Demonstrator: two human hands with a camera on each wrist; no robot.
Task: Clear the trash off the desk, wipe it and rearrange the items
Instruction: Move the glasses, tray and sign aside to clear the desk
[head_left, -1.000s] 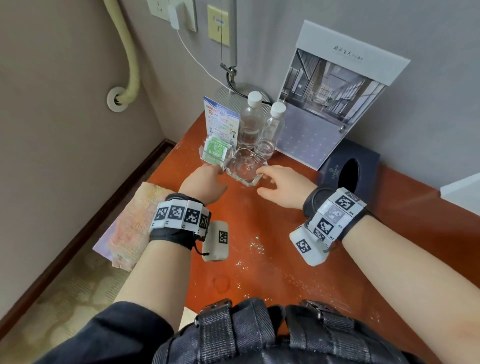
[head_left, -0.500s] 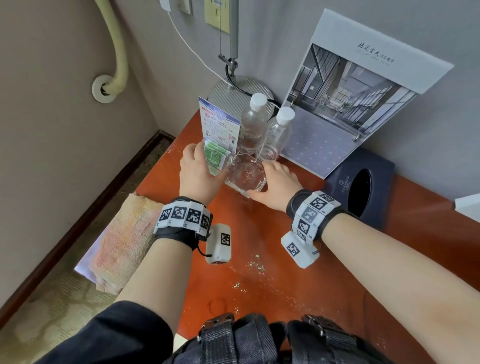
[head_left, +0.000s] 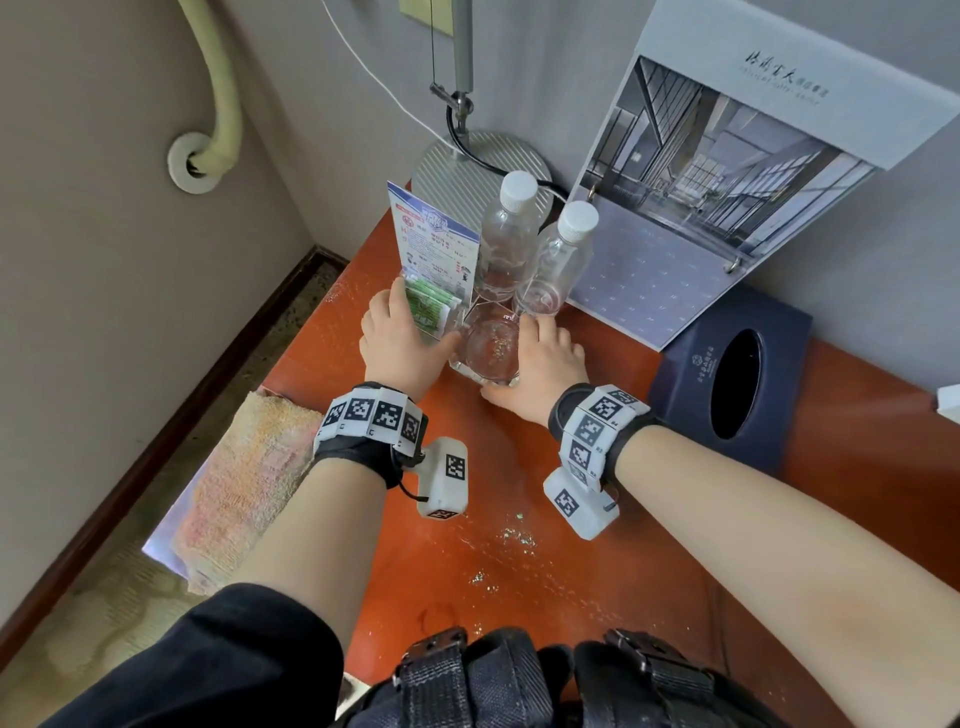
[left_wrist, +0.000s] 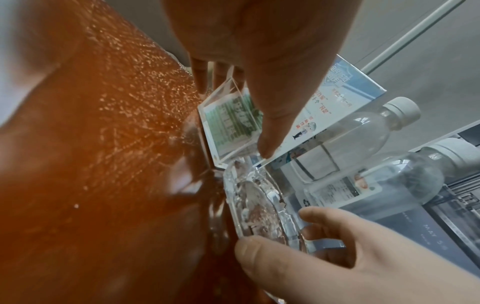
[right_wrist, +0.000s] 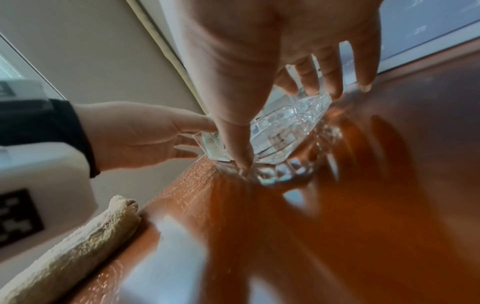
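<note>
Calligraphic Chinese title, not clearly legible, on the wall calendar's (head_left: 727, 171) white header at 1 o'clock, "MAY" on its page in the left wrist view, square coded markers on both wristbands (head_left: 371, 415).

You have two capped water bottles (head_left: 506, 239) (head_left: 558, 260); one cut-glass ashtray (head_left: 491, 345); one acrylic holder (head_left: 428, 312); one leaflet (head_left: 434, 241); one calendar (head_left: 727, 171); one tissue box (head_left: 727, 379); one towel (head_left: 244, 483); two hands (head_left: 397, 338) (head_left: 540, 364).
</note>
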